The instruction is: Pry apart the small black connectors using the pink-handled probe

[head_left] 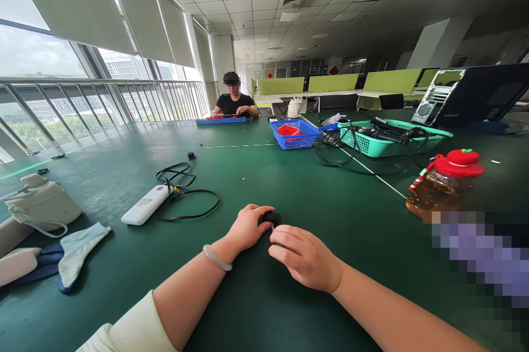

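My left hand (247,228), with a pale bangle on its wrist, is closed on a small black part (271,216) low over the green table (231,308). Thumb and fingers grip it from the left, hiding some of it. Just to the right, my right hand (305,257) is pinched close against the near side of the part. A thin tip shows at its fingertips; the rest lies behind the fingers, and I cannot make out what it is.
Left lie a white power bank (146,205) with a black cable, a glove (80,253) and a beige bottle (45,203). Blue basket (295,141), green basket (374,147) of cables and red-lidded jar (440,189) stand right. A person (234,103) sits at the far end.
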Tool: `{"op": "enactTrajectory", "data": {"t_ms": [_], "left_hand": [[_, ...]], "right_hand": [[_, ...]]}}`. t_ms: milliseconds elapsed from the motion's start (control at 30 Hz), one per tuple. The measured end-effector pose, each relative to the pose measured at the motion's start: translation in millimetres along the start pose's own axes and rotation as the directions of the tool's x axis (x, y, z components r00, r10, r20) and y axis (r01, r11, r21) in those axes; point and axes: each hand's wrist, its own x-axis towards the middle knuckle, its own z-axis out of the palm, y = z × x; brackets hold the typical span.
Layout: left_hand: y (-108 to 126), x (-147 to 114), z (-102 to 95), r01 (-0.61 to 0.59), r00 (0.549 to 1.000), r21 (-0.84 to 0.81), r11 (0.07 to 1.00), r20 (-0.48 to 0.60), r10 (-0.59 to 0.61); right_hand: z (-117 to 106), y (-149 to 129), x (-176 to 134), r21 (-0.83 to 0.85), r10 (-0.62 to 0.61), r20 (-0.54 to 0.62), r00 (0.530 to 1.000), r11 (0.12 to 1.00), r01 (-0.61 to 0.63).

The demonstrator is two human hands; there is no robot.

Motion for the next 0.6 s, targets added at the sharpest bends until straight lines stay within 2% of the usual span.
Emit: {"op": "enactTrajectory", "data": {"t_ms": [433, 600], "left_hand": [[-3.0, 1.3, 2.3, 0.004, 1.000, 0.006, 1.000, -0.005, -0.004], [-0.8, 0.6, 0.5, -0.015, 1.000, 0.001, 1.000, -0.007, 0.015]], "right_hand": [[-1.3, -1.2, 1.0, 0.008, -0.025, 0.010, 1.000, 1.000, 0.025], [-2.7, 0.2, 0.1, 0.021, 0.016, -0.018, 1.000, 1.000, -0.015]]}}
